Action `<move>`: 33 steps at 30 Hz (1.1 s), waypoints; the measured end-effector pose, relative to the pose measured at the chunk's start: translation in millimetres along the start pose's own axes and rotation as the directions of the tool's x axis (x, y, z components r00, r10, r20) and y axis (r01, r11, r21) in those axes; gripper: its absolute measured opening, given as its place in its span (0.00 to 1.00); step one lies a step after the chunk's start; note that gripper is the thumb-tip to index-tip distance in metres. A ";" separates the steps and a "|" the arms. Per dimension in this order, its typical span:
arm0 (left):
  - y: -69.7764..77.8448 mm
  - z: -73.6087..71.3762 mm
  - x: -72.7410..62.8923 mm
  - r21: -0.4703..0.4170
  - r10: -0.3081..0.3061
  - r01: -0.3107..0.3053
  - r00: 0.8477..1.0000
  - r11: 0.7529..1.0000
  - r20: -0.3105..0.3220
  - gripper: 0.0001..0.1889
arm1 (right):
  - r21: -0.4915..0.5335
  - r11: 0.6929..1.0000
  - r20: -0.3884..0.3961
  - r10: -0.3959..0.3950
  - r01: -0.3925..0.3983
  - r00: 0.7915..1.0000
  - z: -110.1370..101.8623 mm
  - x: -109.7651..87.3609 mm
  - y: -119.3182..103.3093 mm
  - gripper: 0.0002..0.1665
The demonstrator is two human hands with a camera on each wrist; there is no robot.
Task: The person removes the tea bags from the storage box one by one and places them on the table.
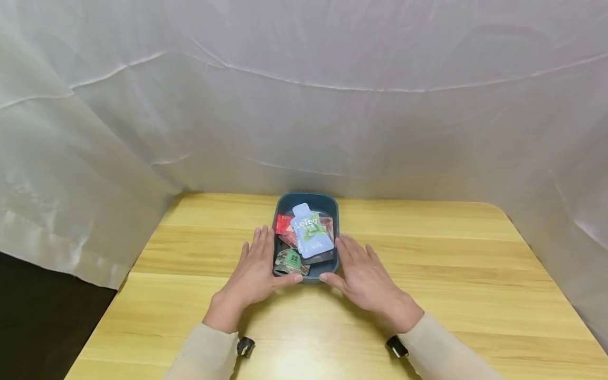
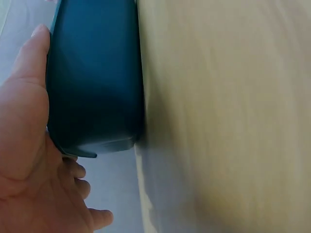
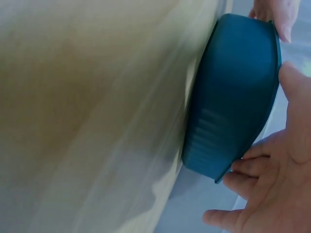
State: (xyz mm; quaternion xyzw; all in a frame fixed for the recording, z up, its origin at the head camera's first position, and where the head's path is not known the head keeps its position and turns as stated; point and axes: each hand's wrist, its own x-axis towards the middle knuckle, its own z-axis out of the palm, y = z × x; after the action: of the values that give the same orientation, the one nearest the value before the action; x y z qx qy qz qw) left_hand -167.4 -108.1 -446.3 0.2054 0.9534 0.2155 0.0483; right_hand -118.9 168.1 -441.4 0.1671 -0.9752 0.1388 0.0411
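Observation:
A dark teal plastic bin (image 1: pixel 284 203) stands on the table with small packets inside. On its left side lies my left hand (image 1: pixel 254 274), fingers straight along the wall and thumb at the near rim. My right hand (image 1: pixel 368 279) mirrors it on the right side, its thumb at the near corner. On top of the packets is a pale blue pouch (image 1: pixel 318 245) lettered "LeTea". A red packet (image 1: pixel 283 224) and a green-labelled packet (image 1: pixel 292 258) lie around it, partly covered. The wrist views show the bin's outer wall (image 2: pixel 97 73) with fingers at its rim.
The light wooden table (image 1: pixel 456 295) spreads out on both sides of the bin. A pale cloth curtain (image 1: pixel 304 116) hangs behind the table's back edge and along the sides. Dark floor (image 1: pixel 43 311) shows at the lower left.

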 end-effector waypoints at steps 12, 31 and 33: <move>9.1 2.6 0.4 0.046 0.031 -0.031 0.999 0.998 -0.007 0.73 | 0.001 1.000 -0.016 0.016 -0.016 1.000 -4.4 -9.0 7.5 0.59; 17.4 -0.5 3.0 0.052 0.043 -0.045 0.998 0.998 0.047 0.74 | 0.041 0.999 0.059 -0.012 0.009 0.998 -14.5 -15.6 18.1 0.63; 19.3 -1.0 3.4 0.042 0.044 -0.046 0.998 0.998 0.048 0.73 | 0.037 0.999 0.061 -0.009 0.007 0.998 -16.3 -15.5 19.6 0.63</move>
State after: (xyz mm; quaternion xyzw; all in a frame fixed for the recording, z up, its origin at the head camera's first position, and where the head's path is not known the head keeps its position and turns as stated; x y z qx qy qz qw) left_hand -163.5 -91.3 -437.1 0.2327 0.9516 0.1911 0.0613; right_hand -110.4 195.4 -432.8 0.1759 -0.9727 0.1515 0.0089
